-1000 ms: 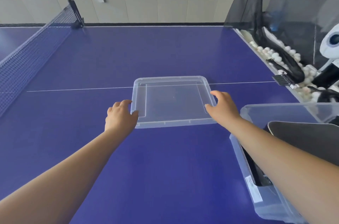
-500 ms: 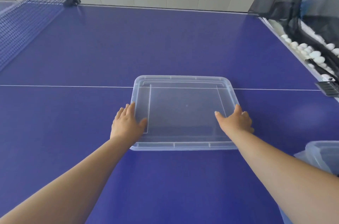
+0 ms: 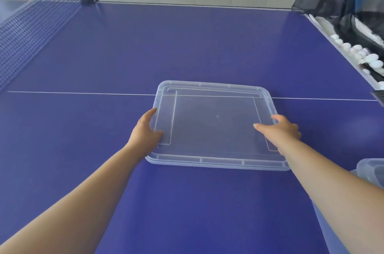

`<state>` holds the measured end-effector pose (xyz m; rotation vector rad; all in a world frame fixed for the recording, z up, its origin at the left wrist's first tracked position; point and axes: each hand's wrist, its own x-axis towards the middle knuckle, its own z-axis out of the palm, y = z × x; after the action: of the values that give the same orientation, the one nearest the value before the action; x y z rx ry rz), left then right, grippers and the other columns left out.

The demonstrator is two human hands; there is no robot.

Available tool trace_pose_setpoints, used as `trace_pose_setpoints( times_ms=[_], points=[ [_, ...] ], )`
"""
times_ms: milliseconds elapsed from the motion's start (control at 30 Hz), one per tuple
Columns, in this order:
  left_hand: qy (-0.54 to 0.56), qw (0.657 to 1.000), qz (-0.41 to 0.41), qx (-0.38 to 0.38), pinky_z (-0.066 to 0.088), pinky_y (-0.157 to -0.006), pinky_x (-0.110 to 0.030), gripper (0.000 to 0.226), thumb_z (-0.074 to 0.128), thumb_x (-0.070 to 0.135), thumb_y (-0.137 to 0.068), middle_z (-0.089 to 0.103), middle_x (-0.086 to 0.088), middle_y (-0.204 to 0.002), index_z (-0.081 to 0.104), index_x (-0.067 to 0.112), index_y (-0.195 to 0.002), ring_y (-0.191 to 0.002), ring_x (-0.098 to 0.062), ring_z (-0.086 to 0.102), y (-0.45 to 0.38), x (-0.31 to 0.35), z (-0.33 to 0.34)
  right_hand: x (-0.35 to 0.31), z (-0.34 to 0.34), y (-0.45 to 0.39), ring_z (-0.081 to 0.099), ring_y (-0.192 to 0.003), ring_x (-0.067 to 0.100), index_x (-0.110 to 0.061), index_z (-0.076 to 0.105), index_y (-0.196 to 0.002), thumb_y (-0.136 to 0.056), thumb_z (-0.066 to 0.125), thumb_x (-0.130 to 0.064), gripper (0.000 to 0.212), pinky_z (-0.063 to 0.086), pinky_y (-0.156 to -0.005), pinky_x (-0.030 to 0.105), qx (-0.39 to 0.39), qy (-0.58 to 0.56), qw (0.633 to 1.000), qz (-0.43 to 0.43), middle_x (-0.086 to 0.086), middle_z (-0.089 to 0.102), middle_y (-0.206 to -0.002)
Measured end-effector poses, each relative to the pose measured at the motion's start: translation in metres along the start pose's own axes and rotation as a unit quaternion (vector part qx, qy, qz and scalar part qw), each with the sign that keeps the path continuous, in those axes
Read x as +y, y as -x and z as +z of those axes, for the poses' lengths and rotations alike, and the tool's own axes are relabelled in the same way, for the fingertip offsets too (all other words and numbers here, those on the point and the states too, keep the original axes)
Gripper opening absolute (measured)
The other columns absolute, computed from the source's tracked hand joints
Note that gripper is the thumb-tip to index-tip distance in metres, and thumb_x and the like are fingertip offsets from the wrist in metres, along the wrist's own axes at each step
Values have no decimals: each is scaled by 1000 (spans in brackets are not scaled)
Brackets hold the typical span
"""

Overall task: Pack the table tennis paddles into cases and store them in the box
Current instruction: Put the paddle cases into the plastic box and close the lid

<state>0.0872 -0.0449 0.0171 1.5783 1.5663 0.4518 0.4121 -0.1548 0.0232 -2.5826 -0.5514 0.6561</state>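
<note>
**Lid in hand, box not closed yet**

Clear lid (image 3: 214,127) flat on blue table (image 3: 187,45), gripped at both short edges: left hand (image 3: 145,132), right hand (image 3: 280,132). Box (image 3: 369,172) barely in frame at right, contents hidden. Likely remaining: fit lid on.

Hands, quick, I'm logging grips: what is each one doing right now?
Left hand: grips the left edge of the clear lid.
Right hand: grips the lid's right edge, thumb on top.
</note>
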Motion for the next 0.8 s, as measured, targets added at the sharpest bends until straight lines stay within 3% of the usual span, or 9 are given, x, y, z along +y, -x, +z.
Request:
trace_pose_setpoints(
  times_ms=[133,267,367,467,633,800],
  points=[
    [26,999,-2,37,47,-60,-23,65,57,8,-86,56,5,-125,41,36,-143,-75,-7,59,22,12,-25,-2,-19,25,46,-117,33,-34,47,-136,-77,74,-47,66,52,-85,43,-19,-31,999,-27,8,36,-140],
    [81,993,-6,91,49,-61,-27,55,58,12,-84,65,9,-113,50,34,-134,-78,-16,66,54,26,-50,-1,-49,60,48,-88,21,-30,49,-135,-80,75,-38,62,41,-56,27,-47,-49,993,-95,7,37,-140],
    [101,986,-22,134,47,-57,-25,47,57,13,-80,71,6,-101,60,31,-124,-74,-21,69,82,37,-67,6,-73,88,50,-97,22,-29,50,-133,-80,73,-46,61,44,-71,29,-25,-53,988,-140,7,41,-138],
    [115,982,-22,146,48,-57,-26,45,55,15,-79,72,8,-97,63,32,-120,-73,-21,70,116,49,-80,19,-98,119,54,-111,27,-27,53,-129,-78,73,-50,60,41,-78,31,5,-70,984,-162,8,46,-136],
    [92,986,-1,136,46,-61,-28,53,57,14,-78,69,4,-110,60,34,-127,-77,-23,63,163,72,-99,43,-139,160,50,-123,21,-26,57,-126,-82,71,-46,51,38,-81,30,-7,-85,977,-197,-1,52,-138],
    [99,988,25,114,43,-56,-25,54,58,13,-79,67,2,-118,60,35,-128,-68,-17,60,203,96,-101,66,-178,196,54,-117,16,-23,58,-127,-85,71,-38,46,43,-86,30,19,-126,971,-204,-2,60,-129]
  ],
)
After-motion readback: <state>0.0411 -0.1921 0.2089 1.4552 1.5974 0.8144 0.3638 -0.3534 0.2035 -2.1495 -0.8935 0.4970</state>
